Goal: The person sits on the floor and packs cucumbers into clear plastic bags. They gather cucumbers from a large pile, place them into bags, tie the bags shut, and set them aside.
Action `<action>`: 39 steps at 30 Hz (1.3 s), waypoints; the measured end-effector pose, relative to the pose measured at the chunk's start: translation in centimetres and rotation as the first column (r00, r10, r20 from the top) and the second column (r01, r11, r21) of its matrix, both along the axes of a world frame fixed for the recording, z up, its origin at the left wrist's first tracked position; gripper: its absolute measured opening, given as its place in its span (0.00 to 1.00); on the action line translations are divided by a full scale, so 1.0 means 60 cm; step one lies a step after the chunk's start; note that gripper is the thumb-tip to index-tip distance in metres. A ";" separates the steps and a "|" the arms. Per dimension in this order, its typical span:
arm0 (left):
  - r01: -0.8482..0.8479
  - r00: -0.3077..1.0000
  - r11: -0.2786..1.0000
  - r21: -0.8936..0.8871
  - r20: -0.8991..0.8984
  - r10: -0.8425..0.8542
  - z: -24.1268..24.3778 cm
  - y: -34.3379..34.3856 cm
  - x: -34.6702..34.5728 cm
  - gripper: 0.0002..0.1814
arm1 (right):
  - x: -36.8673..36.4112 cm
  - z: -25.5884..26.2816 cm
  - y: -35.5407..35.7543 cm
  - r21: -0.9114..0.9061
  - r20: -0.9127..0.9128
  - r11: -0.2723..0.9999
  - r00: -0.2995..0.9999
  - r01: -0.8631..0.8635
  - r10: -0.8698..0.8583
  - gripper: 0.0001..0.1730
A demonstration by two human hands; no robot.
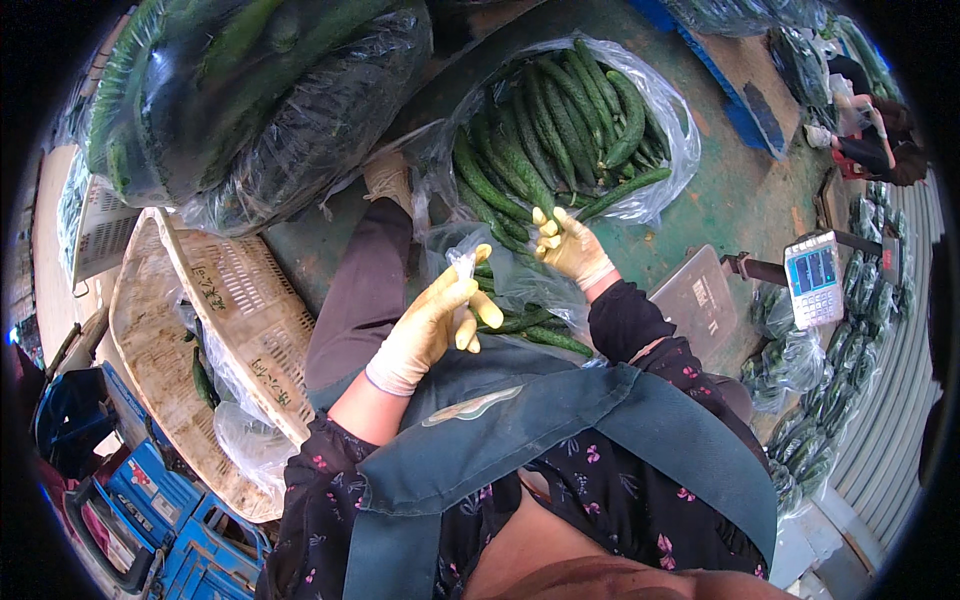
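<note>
My left hand (431,315), in a pale yellow glove, pinches the gathered edge of a clear plastic bag (536,281) over my lap. Several cucumbers (555,339) lie inside that bag. My right hand (579,251), gloved the same way, has its fingers around the near end of a long cucumber (525,176). This cucumber rests on the pile in a large open plastic sack (686,142) on the floor before me. Many ridged, dark green cucumbers (559,97) fill the sack. The fingers partly hide the held cucumber's tip.
A stained plastic crate (217,289) with plastic bags and cucumbers stands at left. Above it bulges a full cucumber sack (247,112). To the right are a scale platform (697,300), its display (814,277) and rows of bagged cucumbers (825,405). A person (874,135) sits farther off.
</note>
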State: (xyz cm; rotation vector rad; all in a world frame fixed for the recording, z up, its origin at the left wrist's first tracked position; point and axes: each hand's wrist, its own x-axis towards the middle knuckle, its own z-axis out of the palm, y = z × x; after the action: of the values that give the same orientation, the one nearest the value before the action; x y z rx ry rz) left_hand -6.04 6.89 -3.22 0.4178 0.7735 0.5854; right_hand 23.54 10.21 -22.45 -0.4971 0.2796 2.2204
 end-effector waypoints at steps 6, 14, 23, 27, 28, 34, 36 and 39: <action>-0.032 0.999 0.999 -0.026 0.034 0.033 -0.003 -0.008 0.002 0.37 | -0.005 0.005 -0.010 0.137 0.630 0.962 0.771 -0.235 0.099 0.15; -0.021 0.999 1.000 -0.009 0.035 0.022 -0.001 -0.006 0.003 0.39 | -0.012 -0.044 0.093 -0.214 0.916 0.506 -0.352 -0.836 -0.193 0.35; 0.031 1.000 0.999 -0.021 0.003 -0.031 0.015 0.006 0.003 0.46 | -0.028 -0.110 0.214 -0.285 0.841 0.842 -0.541 -0.458 -0.010 0.42; 0.060 0.998 0.998 -0.022 -0.025 -0.061 0.017 0.011 0.004 0.46 | -0.024 -0.124 0.222 -0.321 0.822 0.843 -0.569 -0.432 0.021 0.42; 0.064 0.998 0.998 -0.020 -0.027 -0.065 0.017 0.011 0.005 0.46 | -0.023 -0.128 0.227 -0.257 0.855 0.880 -0.519 -0.400 0.014 0.40; 0.069 0.995 0.997 -0.033 0.073 -0.066 0.014 0.008 0.007 0.42 | -0.028 -0.139 0.214 -0.190 0.905 0.884 -0.424 -0.427 -0.010 0.41; 0.073 0.997 0.997 -0.011 0.026 -0.073 0.012 0.006 0.010 0.45 | -0.048 -0.129 0.196 -0.173 0.907 0.900 -0.420 -0.399 -0.012 0.39; 0.070 0.998 0.998 -0.001 -0.005 -0.070 0.011 0.002 0.016 0.47 | -0.086 -0.102 0.162 -0.018 0.881 0.826 -0.399 -0.563 -0.253 0.34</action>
State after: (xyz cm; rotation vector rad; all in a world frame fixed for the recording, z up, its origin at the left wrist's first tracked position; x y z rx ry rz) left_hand -5.07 7.02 -2.55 0.4441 0.7607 0.5183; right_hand 18.38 19.94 -28.58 -2.0571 -1.4929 1.0110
